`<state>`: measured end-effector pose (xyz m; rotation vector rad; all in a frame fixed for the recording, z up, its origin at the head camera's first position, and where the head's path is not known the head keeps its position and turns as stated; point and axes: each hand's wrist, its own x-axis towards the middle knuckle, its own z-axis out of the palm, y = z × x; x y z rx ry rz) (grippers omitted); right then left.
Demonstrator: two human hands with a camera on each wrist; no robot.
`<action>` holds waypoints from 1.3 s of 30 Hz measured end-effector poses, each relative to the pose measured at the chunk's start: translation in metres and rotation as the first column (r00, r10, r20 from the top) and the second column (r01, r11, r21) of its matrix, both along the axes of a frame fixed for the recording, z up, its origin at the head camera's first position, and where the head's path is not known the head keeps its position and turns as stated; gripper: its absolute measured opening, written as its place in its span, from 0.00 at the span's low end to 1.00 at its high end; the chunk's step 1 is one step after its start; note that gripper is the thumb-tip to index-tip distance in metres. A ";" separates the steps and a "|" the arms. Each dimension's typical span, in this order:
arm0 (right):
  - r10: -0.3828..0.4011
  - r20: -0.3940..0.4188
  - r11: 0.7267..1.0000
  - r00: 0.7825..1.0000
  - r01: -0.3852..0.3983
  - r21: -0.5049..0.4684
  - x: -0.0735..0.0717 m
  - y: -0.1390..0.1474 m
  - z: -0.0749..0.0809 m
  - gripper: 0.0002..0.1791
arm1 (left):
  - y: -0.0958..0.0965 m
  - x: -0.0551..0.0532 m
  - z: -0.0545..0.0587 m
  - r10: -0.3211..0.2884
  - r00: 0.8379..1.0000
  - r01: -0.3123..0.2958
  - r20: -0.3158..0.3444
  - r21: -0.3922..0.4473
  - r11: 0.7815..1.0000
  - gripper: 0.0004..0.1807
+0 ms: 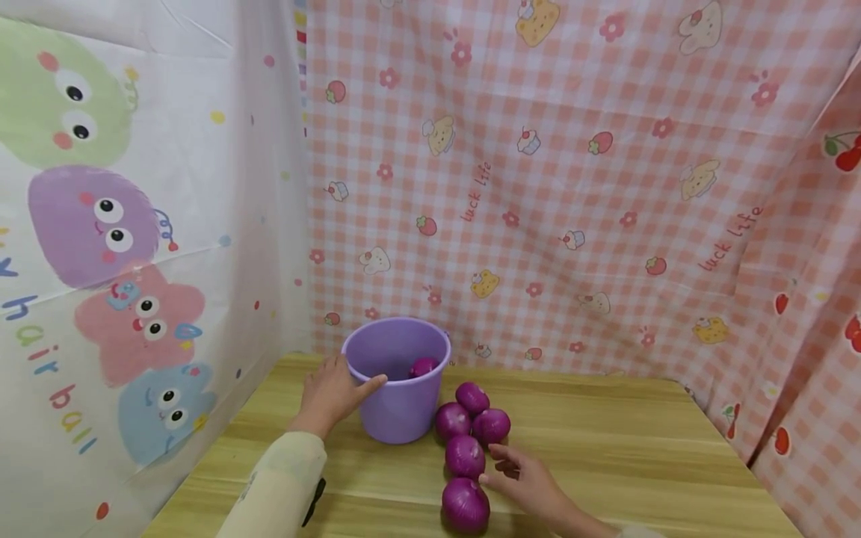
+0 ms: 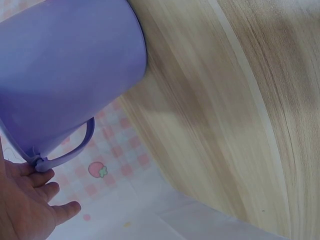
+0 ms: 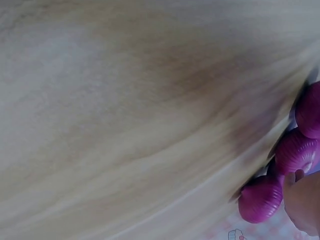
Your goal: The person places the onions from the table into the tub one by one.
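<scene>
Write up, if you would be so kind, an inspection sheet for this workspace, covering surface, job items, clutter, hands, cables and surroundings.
Surface: table with a wood-grain pattern.
Job's things: purple bucket, upright; five red onions grouped on the table; at least one more onion inside the bucket.
Clutter: a small dark item beside the left sleeve; cannot tell what it is.
Left hand: the left hand holds the bucket's rim.
Right hand: the right hand is beside the onions, holding nothing; contact unclear.
Cables: nothing seen.
Surroundings: pink checked cloth behind and at right; white cartoon sheet at left.
</scene>
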<state>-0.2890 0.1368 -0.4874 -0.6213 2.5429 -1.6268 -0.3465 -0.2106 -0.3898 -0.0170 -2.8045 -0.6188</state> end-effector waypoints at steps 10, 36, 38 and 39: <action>0.086 0.038 0.995 0.996 -0.088 0.047 0.009 0.003 -0.016 0.34 | -0.001 0.000 0.000 0.005 1.000 -0.005 0.009 -0.009 1.000 0.60; 0.155 0.108 0.981 0.982 -0.166 0.105 0.011 -0.007 -0.029 0.40 | 0.000 0.001 0.001 0.001 1.000 -0.001 0.002 0.005 1.000 0.55; 0.160 0.090 0.979 0.983 -0.170 0.116 0.011 -0.008 -0.029 0.40 | 0.000 0.001 0.001 0.000 1.000 0.000 0.003 0.004 1.000 0.55; 0.161 0.087 0.978 0.983 -0.171 0.121 0.011 -0.009 -0.029 0.40 | 0.000 0.001 0.000 0.000 1.000 0.000 0.005 0.003 1.000 0.55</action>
